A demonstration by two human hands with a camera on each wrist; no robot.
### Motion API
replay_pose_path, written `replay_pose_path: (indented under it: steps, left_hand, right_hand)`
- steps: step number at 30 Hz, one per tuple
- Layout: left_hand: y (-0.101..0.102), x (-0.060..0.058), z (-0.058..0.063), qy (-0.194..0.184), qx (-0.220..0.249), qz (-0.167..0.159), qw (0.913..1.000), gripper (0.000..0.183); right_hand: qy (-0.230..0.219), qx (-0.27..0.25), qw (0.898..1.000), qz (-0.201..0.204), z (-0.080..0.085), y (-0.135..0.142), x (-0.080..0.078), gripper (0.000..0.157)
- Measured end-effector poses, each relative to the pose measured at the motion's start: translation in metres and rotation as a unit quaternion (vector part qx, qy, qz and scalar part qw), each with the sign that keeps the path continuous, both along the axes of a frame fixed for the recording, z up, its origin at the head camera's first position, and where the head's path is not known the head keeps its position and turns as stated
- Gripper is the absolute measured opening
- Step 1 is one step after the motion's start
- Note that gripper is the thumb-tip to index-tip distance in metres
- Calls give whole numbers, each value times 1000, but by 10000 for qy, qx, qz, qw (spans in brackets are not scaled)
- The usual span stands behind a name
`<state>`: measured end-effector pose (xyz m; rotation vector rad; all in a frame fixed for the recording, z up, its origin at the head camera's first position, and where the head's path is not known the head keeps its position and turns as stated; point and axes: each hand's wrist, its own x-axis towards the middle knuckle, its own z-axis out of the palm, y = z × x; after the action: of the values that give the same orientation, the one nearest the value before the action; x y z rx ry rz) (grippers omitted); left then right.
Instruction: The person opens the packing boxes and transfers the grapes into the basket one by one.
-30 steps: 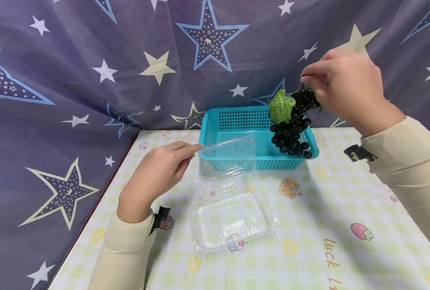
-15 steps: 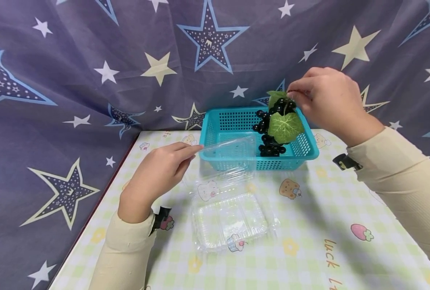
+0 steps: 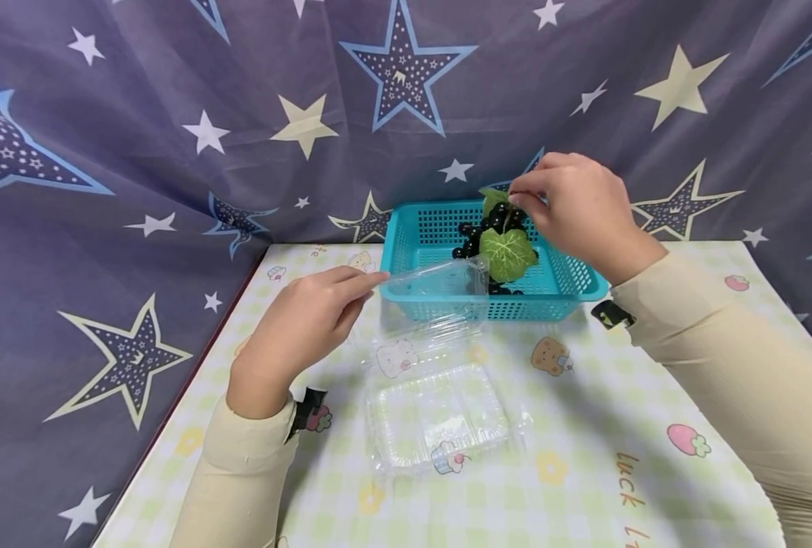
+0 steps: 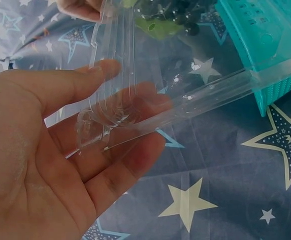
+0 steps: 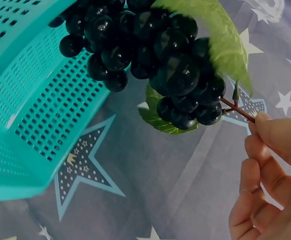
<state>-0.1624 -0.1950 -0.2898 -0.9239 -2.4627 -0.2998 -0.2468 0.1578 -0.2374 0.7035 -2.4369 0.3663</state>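
By its stem, my right hand (image 3: 580,213) pinches a bunch of dark grapes (image 5: 173,65) with green leaves (image 3: 507,255). The bunch hangs over the teal basket (image 3: 406,228), partly below its rim in the head view. My left hand (image 3: 306,323) holds up the lid (image 3: 440,281) of a clear plastic clamshell box (image 3: 440,418) by its corner. In the left wrist view the thumb (image 4: 80,87) is on one side of the clear lid and the fingers are on the other. The box's base lies on the table in front of the basket.
A checked tablecloth with printed figures covers the table (image 3: 584,426). Behind it and along the left side hangs a dark curtain (image 3: 241,114) with stars. The basket stands at the table's back edge, against the curtain.
My right hand has moved left and down with the grapes, from the basket's right end toward its middle. The leaves have swung to the front. My left hand keeps the lid raised.
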Motion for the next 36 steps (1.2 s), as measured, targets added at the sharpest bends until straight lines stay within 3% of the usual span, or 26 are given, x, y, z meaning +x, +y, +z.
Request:
replay_pose_path:
  steps: [21,36]
  left_hand:
    - [1,1,2,-32,-48,-8,10000,34]
    - [1,0,1,17,-65,-4,10000,34]
  right_hand:
    - [-234,62,9997,103,-25,-16,-16,17]
    - [-688,408,9961,-371,-44,-2,-28,19]
